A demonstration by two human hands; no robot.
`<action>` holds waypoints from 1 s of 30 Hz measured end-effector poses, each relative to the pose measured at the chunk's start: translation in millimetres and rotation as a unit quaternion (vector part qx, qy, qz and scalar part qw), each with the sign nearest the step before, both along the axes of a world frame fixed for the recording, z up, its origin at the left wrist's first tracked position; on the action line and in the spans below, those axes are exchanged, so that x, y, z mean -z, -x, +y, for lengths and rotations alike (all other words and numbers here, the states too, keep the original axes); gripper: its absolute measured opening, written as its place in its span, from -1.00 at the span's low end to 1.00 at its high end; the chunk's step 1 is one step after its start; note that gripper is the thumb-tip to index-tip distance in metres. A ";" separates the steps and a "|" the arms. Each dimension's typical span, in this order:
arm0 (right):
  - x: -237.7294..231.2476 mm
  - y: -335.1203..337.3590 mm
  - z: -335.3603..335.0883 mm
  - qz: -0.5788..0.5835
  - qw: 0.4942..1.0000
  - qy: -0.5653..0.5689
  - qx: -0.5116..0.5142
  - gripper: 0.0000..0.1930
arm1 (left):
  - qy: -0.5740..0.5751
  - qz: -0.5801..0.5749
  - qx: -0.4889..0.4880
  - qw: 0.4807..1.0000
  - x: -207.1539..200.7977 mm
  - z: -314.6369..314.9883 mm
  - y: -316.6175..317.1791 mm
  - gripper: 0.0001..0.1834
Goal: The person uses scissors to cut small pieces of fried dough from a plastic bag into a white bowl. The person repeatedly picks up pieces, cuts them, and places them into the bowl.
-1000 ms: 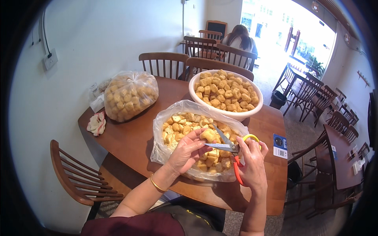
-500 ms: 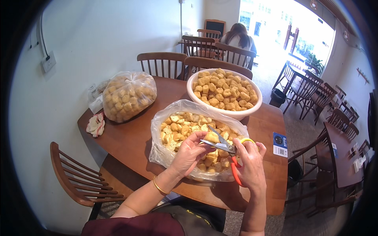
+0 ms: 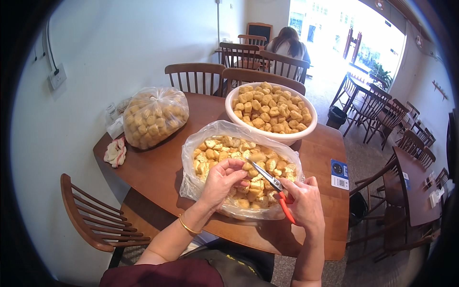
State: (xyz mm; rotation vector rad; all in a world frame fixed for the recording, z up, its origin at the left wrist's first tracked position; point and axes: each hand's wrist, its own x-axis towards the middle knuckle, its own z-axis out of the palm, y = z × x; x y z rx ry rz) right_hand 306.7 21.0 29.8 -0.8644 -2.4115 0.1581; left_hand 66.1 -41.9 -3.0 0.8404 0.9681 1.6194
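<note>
My right hand [image 3: 306, 202] grips a pair of scissors [image 3: 266, 175] by its red-orange handles. The blades are closed and point up and to the left. Pinched in the fingers of my left hand [image 3: 221, 181] is a golden tofu puff piece [image 3: 248, 167], right beside the blade tips. Another piece, smeared by motion, shows just above the tips. Below both hands a clear plastic bag [image 3: 191, 187] lies open, full of cut tofu puffs [image 3: 224, 149] with pale, spongy insides showing. Beyond it stands a white basin [image 3: 306, 136] heaped with whole tofu puffs [image 3: 273, 106].
A tied plastic bag of tofu puffs [image 3: 154, 119] sits on the wooden table [image 3: 158, 165] at the left, near a crumpled cloth [image 3: 115, 152]. A blue and white card [image 3: 340, 174] lies at the right. Chairs [image 3: 98, 213] surround the table; a person [image 3: 288, 45] sits farther back.
The scissor blades have closed from spread around the puff. One piece has come apart from my left hand and blurs above the blades. A smaller piece stays in my left fingers.
</note>
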 end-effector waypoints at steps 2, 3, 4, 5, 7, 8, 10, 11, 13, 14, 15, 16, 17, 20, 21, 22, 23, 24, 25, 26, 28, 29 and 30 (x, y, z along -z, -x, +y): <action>4.2 -2.1 2.4 0.004 1.000 -0.003 -0.006 -0.66 | 0.015 -0.004 0.007 1.000 -2.3 -1.2 1.2 -0.76; 5.0 -3.3 2.6 0.007 1.000 0.013 0.003 -0.63 | 0.022 -0.011 0.010 1.000 -3.6 -2.8 2.1 -0.77; 5.4 -5.0 2.8 0.009 0.999 0.028 0.014 -0.60 | 0.029 -0.018 0.015 0.999 -4.6 -3.3 2.4 -0.77; 5.2 -5.7 2.9 0.012 0.999 0.043 0.023 -0.58 | 0.014 -0.030 0.015 0.999 -4.1 -2.6 2.5 -0.77; 2.1 -4.2 3.5 0.042 0.999 -0.019 0.018 -0.50 | -0.017 -0.052 0.013 0.998 -2.4 -0.7 2.8 -0.75; 1.1 -3.3 3.8 0.057 0.997 -0.050 0.015 -0.47 | -0.022 -0.061 0.005 0.998 -2.9 -0.8 2.0 -0.74; 2.1 -2.9 2.9 0.034 0.998 -0.048 0.018 -0.39 | -0.033 -0.079 -0.012 0.996 -4.3 -1.1 -0.2 -0.74; 2.6 -2.8 2.5 0.023 0.998 -0.047 0.019 -0.35 | -0.040 -0.078 -0.008 0.996 -4.4 -1.2 -0.7 -0.73; 4.1 -0.8 1.9 0.016 0.999 -0.047 0.017 -0.31 | -0.054 -0.075 0.002 0.996 -3.7 -1.4 -2.1 -0.70; 4.4 0.2 1.4 0.012 0.999 -0.047 0.016 -0.30 | -0.057 -0.084 0.004 0.995 -3.7 -1.6 -4.0 -0.71; 4.3 0.7 1.0 0.011 0.999 -0.047 0.016 -0.30 | -0.060 -0.094 0.006 0.994 -4.0 -1.8 -6.9 -0.71; 4.2 1.3 0.5 0.010 0.999 -0.047 0.017 -0.29 | -0.063 -0.104 0.008 0.993 -3.6 -2.1 -9.1 -0.71; 4.1 1.6 0.1 0.009 0.999 -0.047 0.017 -0.29 | -0.065 -0.106 0.012 0.992 -2.4 -2.0 -10.5 -0.71; 4.4 2.3 0.0 0.012 0.999 -0.045 0.017 -0.30 | -0.066 -0.106 0.021 0.992 1.0 -1.0 -14.2 -0.69; 4.4 2.4 0.0 0.012 0.999 -0.046 0.018 -0.30 | -0.065 -0.103 0.021 0.992 1.6 -0.8 -15.5 -0.69; 4.5 2.5 0.0 0.011 0.999 -0.047 0.020 -0.30 | -0.064 -0.099 0.022 0.993 2.2 -0.5 -16.8 -0.68; 4.7 2.7 -0.1 0.011 0.999 -0.048 0.021 -0.30 | -0.060 -0.094 0.019 0.994 2.8 -0.1 -18.3 -0.68; 4.8 3.1 -0.2 0.010 0.999 -0.047 0.020 -0.31 | -0.056 -0.089 0.017 0.994 3.2 0.3 -19.8 -0.68; 4.5 3.5 -0.7 0.010 0.999 -0.045 0.020 -0.31 | -0.052 -0.083 0.015 0.995 3.5 0.3 -20.9 -0.68; 4.3 3.7 -1.1 0.009 0.999 -0.044 0.020 -0.31 | -0.054 -0.073 0.012 0.996 5.8 0.7 -21.0 -0.67; 3.7 3.2 -1.8 0.004 0.999 -0.045 0.023 -0.34 | -0.057 -0.053 0.009 0.997 11.1 2.8 -20.8 -0.67; 3.6 2.7 -2.0 0.002 0.999 -0.046 0.025 -0.35 | -0.058 -0.056 0.013 0.997 10.1 2.4 -20.8 -0.68; 3.8 2.1 -1.9 0.003 0.999 -0.042 0.024 -0.36 | -0.060 -0.059 0.017 0.996 6.9 1.1 -20.7 -0.69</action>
